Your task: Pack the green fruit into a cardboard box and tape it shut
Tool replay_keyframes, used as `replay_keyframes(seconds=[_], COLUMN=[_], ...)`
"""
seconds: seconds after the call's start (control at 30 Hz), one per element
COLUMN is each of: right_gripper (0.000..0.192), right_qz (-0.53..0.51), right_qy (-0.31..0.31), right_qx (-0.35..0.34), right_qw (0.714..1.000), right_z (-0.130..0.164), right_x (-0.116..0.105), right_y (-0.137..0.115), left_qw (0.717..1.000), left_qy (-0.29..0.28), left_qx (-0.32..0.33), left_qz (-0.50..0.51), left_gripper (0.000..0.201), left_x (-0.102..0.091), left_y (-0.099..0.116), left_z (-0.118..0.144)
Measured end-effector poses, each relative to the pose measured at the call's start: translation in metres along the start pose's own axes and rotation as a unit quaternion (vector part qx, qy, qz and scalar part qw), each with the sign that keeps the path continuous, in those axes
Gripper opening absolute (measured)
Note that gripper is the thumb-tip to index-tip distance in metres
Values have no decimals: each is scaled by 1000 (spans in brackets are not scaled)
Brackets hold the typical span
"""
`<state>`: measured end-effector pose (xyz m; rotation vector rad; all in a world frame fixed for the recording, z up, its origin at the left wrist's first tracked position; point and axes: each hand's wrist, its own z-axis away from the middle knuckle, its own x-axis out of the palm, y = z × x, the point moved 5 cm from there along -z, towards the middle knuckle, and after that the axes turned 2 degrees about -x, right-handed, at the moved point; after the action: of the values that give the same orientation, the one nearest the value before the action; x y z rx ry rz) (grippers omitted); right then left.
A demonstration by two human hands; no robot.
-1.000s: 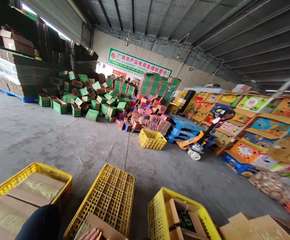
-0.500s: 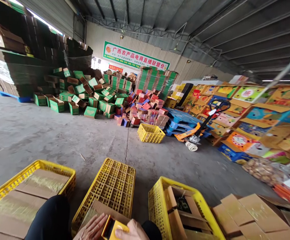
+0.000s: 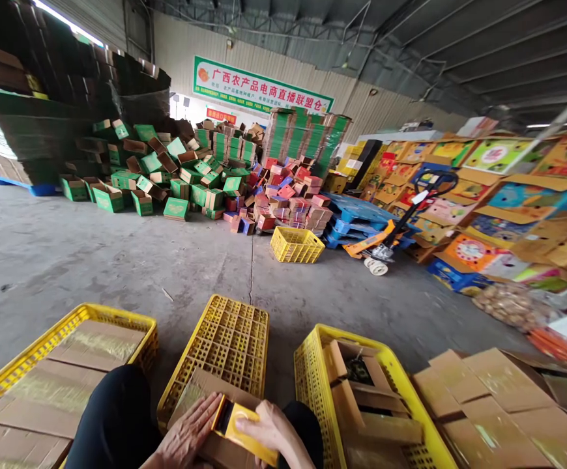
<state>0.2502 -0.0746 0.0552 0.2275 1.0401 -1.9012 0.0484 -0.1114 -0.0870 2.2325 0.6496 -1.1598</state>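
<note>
Cardboard box (image 3: pixel 218 448) sits atop an upturned yellow crate (image 3: pixel 229 339), beneath our left hand (image 3: pixel 190 426), fingers outstretched, holding nothing; our right hand (image 3: pixel 268 425) is wrapped around a yellow tape dispenser (image 3: pixel 245 435), its long axis slanting across the box.

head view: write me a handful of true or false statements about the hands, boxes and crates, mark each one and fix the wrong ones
1. The right hand grips a yellow tape dispenser. True.
2. The left hand is tucked away from the cardboard box. False: it lies on top of it.
3. That cardboard box rests on a yellow crate. True.
4. Every box in the crate to the right is closed. False: at least one, a brown box, is open, with something dark inside.
5. A pallet jack stands beside blue pallets. True.
6. The loose green boxes are lined up in neat rows. False: they lie in a jumbled heap.
</note>
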Motion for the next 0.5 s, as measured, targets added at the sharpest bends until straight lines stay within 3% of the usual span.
replay_keyframes(seconds=[0.07, 0.3, 0.5], right_gripper=[38, 39, 38], right_qz=[-9, -62, -54], right_qy=[-7, -40, -61], right_qx=[29, 11, 2], right_qw=[1000, 997, 997], right_z=[4, 13, 14], right_x=[-1, 0, -5], right_y=[-2, -8, 3], left_qw=[1000, 999, 998], left_qy=[-13, -26, -60], left_qx=[-3, -13, -13], left_qz=[7, 15, 12], left_gripper=[110, 104, 101], left_x=[-7, -25, -19], left_y=[2, 6, 4], left_z=[-1, -6, -2])
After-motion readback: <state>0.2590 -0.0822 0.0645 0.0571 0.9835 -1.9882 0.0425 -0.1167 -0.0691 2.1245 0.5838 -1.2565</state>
